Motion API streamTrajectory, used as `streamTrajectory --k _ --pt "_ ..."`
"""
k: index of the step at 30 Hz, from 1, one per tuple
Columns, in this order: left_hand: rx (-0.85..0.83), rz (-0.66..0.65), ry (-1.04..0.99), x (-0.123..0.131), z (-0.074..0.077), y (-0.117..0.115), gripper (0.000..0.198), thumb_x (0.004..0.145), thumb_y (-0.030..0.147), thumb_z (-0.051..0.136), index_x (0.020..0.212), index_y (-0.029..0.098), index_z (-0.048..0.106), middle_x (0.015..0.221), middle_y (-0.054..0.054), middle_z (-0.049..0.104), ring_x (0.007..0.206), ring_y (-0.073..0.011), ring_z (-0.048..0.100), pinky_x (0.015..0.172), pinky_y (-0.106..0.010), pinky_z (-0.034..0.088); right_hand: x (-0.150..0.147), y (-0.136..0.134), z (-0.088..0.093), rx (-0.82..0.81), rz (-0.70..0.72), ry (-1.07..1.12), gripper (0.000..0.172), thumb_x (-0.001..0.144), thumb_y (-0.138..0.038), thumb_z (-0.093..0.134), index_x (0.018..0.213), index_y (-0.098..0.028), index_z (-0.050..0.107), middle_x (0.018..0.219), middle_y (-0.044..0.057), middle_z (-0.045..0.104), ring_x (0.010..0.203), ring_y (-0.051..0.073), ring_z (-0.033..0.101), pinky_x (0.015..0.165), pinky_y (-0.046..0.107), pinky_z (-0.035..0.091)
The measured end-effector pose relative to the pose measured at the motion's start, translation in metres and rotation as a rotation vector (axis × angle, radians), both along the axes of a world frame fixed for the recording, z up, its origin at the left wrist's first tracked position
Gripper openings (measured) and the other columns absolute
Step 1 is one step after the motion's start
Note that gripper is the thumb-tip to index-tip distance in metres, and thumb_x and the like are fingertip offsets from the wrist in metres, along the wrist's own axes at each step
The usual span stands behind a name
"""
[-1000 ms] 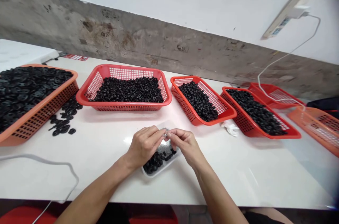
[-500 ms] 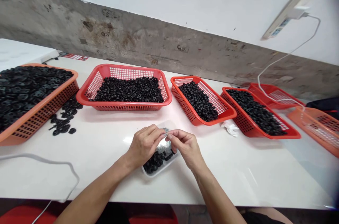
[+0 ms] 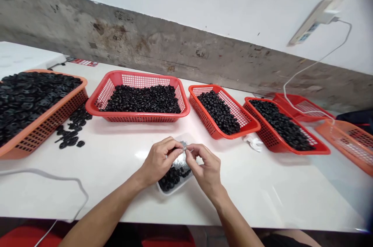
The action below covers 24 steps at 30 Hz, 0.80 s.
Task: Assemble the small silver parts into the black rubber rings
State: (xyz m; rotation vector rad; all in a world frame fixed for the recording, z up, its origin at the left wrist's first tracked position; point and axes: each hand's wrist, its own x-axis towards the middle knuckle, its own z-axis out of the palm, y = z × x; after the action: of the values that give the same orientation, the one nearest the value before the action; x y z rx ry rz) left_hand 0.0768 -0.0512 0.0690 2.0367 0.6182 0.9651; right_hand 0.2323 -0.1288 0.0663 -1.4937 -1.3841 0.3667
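Small tray (image 3: 163, 190) lies on the table (image 3: 276, 192) near the middle of its near edge. Left hand (image 3: 159, 159) and right hand (image 3: 205, 165) meet above it, pinching a small part (image 3: 184, 148). Behind, a row of baskets (image 3: 217, 132) runs along the far edge. Loose rings (image 3: 71, 132) lie between leftmost basket (image 3: 43, 124) and second basket (image 3: 136, 117). Cable (image 3: 58, 180) lies at the near left corner.

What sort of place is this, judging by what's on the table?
Likely a small workshop's assembly bench: red mesh baskets heaped with small black rings line a white table, and the left hand and right hand pinch a small metal piece over a little tray.
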Motion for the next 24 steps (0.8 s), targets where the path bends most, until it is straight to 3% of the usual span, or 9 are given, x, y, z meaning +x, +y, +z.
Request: streamTrajectory --k 4,9,17,24 --pt "0.222 0.081 0.008 0.002 -0.007 -0.003 0.014 0.096 0.017 0.053 0.098 0.018 0.066 0.082 -0.003 0.064 0.074 -0.0144 0.061 0.068 -0.025 0.048 -0.005 0.001 0.003 -0.267 0.084 0.469 0.025 0.087 -0.042 0.062 0.078 -0.018 0.063 0.056 -0.004 0.05 0.047 0.009 0.041 0.046 0.023 0.035" --pt "0.336 0.066 0.051 0.002 -0.009 -0.003 0.026 0.098 0.017 0.049 0.122 0.019 0.061 0.086 -0.004 0.065 0.076 -0.015 0.062 0.07 -0.026 0.05 0.0 0.004 0.012 -0.429 0.174 0.727 0.034 0.081 -0.048 0.068 0.07 -0.017 0.06 0.054 -0.004 0.05 0.041 0.006 0.036 0.039 0.02 0.029" --pt "0.319 0.029 0.059 0.001 -0.011 -0.001 0.014 0.098 0.02 0.052 0.098 0.018 0.066 0.083 -0.004 0.065 0.074 -0.0149 0.061 0.069 -0.026 0.048 0.003 0.005 0.014 -0.478 0.203 0.863 0.033 0.077 -0.046 0.071 0.069 -0.018 0.056 0.054 -0.006 0.049 0.038 0.003 0.029 0.034 0.017 0.023" --pt "0.28 0.011 0.072 0.001 -0.004 -0.002 0.021 0.1 0.02 0.047 0.091 0.018 0.065 0.079 -0.003 0.061 0.07 -0.0137 0.058 0.064 -0.025 0.046 0.004 0.003 0.01 -0.372 0.104 0.713 0.033 0.078 -0.049 0.071 0.077 -0.019 0.057 0.051 -0.008 0.044 0.039 0.006 0.032 0.037 0.019 0.025"
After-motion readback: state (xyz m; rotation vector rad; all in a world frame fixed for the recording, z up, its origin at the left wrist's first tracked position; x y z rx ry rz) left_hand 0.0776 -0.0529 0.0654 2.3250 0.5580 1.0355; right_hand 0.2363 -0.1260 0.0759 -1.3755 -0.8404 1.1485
